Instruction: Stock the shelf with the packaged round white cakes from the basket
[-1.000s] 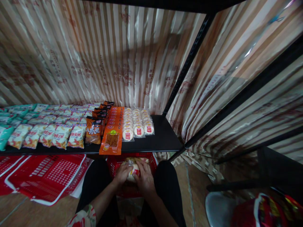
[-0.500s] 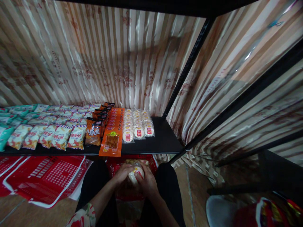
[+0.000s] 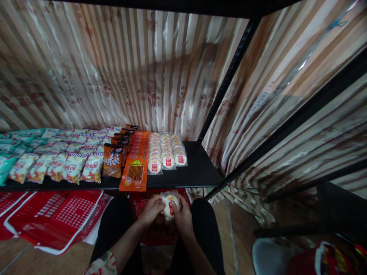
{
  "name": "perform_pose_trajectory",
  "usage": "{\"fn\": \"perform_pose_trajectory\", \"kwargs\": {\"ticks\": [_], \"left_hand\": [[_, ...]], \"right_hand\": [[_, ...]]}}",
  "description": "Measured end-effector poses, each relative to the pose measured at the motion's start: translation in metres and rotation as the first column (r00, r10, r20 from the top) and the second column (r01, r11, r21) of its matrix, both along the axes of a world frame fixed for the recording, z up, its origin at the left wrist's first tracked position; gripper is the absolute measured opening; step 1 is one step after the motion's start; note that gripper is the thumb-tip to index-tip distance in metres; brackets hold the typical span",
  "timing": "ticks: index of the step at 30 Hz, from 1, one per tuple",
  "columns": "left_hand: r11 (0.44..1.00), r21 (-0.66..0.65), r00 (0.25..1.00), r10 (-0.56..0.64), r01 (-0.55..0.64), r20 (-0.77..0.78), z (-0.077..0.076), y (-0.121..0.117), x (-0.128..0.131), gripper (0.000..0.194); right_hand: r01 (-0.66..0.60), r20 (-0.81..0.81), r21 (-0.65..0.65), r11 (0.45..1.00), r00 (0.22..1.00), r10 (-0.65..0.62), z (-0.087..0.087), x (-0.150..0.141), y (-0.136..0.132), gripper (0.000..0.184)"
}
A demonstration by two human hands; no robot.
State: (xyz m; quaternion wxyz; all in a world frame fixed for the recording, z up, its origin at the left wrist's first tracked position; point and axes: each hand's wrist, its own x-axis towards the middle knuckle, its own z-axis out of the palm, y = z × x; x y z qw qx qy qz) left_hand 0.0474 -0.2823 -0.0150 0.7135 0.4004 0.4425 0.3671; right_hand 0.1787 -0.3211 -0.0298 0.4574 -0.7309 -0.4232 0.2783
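Note:
Between my knees I hold a round white cake in a clear wrapper (image 3: pixel 167 211), with a red and yellow label facing up. My left hand (image 3: pixel 153 210) has its fingers closed at the wrapper's left edge. On the opposite side, my right hand (image 3: pixel 183 220) grips it with the thumb over the front. Beneath both hands is a red basket (image 3: pixel 137 202), its contents mostly hidden. Just ahead, on the black shelf (image 3: pixel 197 168), similar wrapped round cakes (image 3: pixel 168 160) lie overlapping in three rows.
Left of the cakes lie orange stick-snack packets (image 3: pixel 134 172), black-and-orange bags (image 3: pixel 112 160) and white snack bags (image 3: pixel 93 166). Red baskets (image 3: pixel 69 214) stand below the shelf at left. A slanting black post (image 3: pixel 229 80) and a grey stool (image 3: pixel 269 256) are at right.
The wrapped cake has come up slightly and turned to show its label more fully. My hands have moved a little apart around it, the right one shifting rightward.

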Motion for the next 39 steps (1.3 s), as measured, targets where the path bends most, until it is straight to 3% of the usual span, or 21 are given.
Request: {"fn": "perform_pose_trajectory", "kwargs": {"ticks": [6,13,18,24,27,35,39], "left_hand": [[0.996,0.057,0.985,0.077,-0.069,-0.157,-0.005,0.002,0.006,0.028],[0.984,0.143,0.915,0.151,-0.104,-0.374,-0.007,0.008,0.008,0.017],[0.973,0.211,0.914,0.163,-0.088,-0.37,0.004,0.016,0.011,0.015],[0.93,0.363,0.86,0.233,-0.06,-0.454,0.021,0.033,0.017,0.016],[0.917,0.393,0.854,0.258,-0.068,-0.452,0.027,0.041,0.021,0.018],[0.885,0.436,0.843,0.353,-0.161,-0.406,0.043,0.061,0.033,0.01],[0.874,0.461,0.837,0.364,-0.155,-0.409,0.043,0.071,0.037,0.005]], "right_hand": [[0.053,-0.046,0.064,0.997,0.998,-0.05,-0.003,0.001,0.007,0.049],[0.036,-0.033,0.074,0.997,0.999,-0.034,-0.002,-0.001,0.016,0.044],[0.012,-0.002,0.089,0.996,1.0,-0.012,0.002,0.003,0.022,0.043],[0.013,-0.022,0.115,0.993,1.0,-0.01,0.018,0.009,0.035,0.04],[0.013,-0.08,0.134,0.991,0.997,-0.003,0.026,0.011,0.045,0.04],[0.075,-0.009,0.172,0.982,0.997,-0.075,0.038,0.015,0.069,0.042],[0.065,0.003,0.214,0.975,0.998,-0.067,0.039,0.018,0.082,0.041]]}}
